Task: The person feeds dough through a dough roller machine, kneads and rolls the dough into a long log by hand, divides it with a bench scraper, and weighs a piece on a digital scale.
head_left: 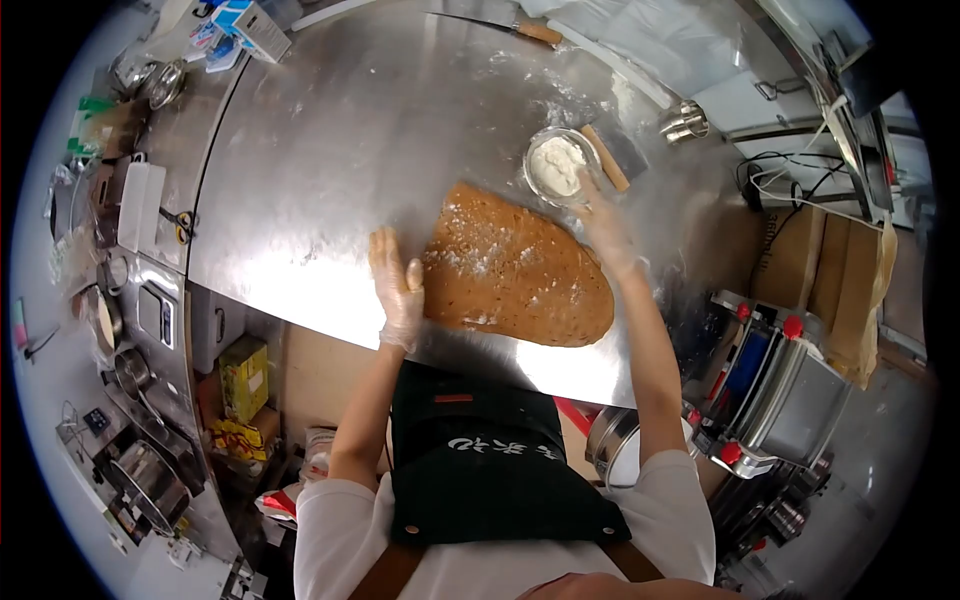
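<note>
A flat slab of brown dough, dusted with white flour, lies on the steel table. At its left edge is my left hand, in a clear glove, with its fingers stretched out and nothing held. My right hand, also gloved, reaches to the near rim of a round bowl of white flour; its fingertips are blurred, and whether they hold flour cannot be made out. Beside the bowl on the right lies a scraper with a wooden handle.
A wooden-handled knife lies at the table's far edge, and a metal cup is at the far right. Scissors and a white tray are on the left counter. A metal machine with red knobs stands at the right.
</note>
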`<state>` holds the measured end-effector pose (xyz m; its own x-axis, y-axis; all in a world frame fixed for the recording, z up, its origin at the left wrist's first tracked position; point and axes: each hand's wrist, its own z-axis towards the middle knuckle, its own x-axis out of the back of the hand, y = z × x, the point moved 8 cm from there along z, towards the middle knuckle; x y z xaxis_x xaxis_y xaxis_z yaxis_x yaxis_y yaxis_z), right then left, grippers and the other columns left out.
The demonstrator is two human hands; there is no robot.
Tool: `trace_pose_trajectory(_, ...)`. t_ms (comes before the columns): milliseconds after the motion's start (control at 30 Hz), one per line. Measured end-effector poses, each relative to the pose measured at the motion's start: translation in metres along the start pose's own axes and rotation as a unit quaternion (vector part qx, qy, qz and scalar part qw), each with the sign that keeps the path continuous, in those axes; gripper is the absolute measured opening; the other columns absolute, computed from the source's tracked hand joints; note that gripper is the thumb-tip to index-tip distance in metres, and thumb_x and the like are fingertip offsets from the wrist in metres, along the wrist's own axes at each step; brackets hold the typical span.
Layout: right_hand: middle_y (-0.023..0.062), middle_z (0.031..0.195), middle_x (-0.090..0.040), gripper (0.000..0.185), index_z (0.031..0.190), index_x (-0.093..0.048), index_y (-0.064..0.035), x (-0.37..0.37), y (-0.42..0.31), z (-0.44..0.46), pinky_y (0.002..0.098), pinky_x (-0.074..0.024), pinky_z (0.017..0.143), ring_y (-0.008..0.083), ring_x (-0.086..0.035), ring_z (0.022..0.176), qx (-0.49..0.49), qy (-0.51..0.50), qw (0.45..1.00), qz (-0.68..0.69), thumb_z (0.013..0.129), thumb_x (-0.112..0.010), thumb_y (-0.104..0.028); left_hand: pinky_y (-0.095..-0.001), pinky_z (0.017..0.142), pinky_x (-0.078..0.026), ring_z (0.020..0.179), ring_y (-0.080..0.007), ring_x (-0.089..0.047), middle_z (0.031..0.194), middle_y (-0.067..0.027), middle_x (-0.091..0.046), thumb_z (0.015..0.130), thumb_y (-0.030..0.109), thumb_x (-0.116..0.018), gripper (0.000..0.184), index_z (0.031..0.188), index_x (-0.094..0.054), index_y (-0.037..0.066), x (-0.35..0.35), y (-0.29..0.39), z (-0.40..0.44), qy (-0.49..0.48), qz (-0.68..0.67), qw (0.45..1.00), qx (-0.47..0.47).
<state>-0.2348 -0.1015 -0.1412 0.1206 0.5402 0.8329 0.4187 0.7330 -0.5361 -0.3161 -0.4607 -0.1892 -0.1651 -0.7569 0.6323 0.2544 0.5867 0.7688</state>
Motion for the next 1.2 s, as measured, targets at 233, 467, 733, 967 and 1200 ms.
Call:
trace_pose_trajectory(233, 0.0258, 0.161, -0.029, 0.078, 0.153, -0.034, 0.0037, -0.087, 0.003, -0.113, 0.0554, -0.0175, 0.123, 0.0461, -0.024, 0.149, 0.043, 0.043, 0.988, -0.140, 0.095, -0.062, -0.041, -0.0560, 0.125, -0.013, 0.154, -0.0392, -0.018, 0.166, -0.0202, -0.020, 0.095, 0.051, -0.058, 0.088, 0.160, -0.023, 0.004, -0.077, 0.015, 0.001, -0.211, 0.302, 0.922, -0.118)
trace_pose_trajectory(467, 0.0228, 0.162, -0.030, 0.081, 0.151, -0.039, 0.0028, -0.137, -0.074, -0.052, 0.0537, -0.0146, 0.124, 0.0416, -0.024, 0.151, 0.034, 0.005, 0.984, -0.174, 0.092, -0.065, -0.046, -0.0566, 0.124, -0.010, 0.155, -0.0410, -0.013, 0.167, -0.0235, -0.017, 0.099, 0.045, -0.053, 0.084, 0.160, -0.019, 0.000, -0.081, 0.003, 0.016, -0.215, 0.196, 0.951, -0.103)
trace_pose_trajectory(733, 0.0233, 0.155, -0.040, 0.070, 0.148, -0.042, 0.0030, -0.133, -0.040, -0.121, 0.0503, -0.0240, 0.121, 0.0415, -0.035, 0.143, 0.092, -0.017, 0.984, -0.152, 0.093, -0.064, -0.033, -0.0554, 0.125, -0.011, 0.154, -0.0418, -0.014, 0.166, -0.0241, -0.019, 0.097, 0.050, -0.057, 0.087, 0.158, -0.023, -0.001, -0.123, 0.070, 0.036, -0.272, 0.337, 0.886, -0.168)
trace_pose_trajectory(967, 0.0248, 0.149, -0.047, 0.061, 0.147, -0.044, 0.0043, -0.049, 0.078, -0.162, 0.0469, -0.0332, 0.118, 0.0421, -0.044, 0.136, -0.085, 0.166, 0.981, -0.047, 0.094, -0.063, -0.019, -0.0503, 0.124, -0.017, 0.152, -0.0353, -0.023, 0.163, -0.0152, -0.031, 0.087, 0.061, -0.062, 0.095, 0.156, -0.033, 0.002, -0.201, 0.143, -0.144, -0.388, 0.200, 0.777, -0.454)
trace_pose_trajectory(1200, 0.0103, 0.106, -0.068, 0.042, 0.122, -0.064, 0.0075, -0.068, 0.126, -0.234, 0.0286, -0.0508, 0.082, 0.0183, -0.062, 0.093, -0.459, 0.216, 0.742, 0.438, 0.098, -0.065, -0.027, -0.0461, 0.123, -0.020, 0.153, -0.0302, -0.023, 0.164, -0.0131, -0.028, 0.080, 0.049, -0.077, 0.106, 0.159, -0.023, 0.003, -0.184, 0.141, -0.149, -0.396, 0.075, 0.873, -0.275)
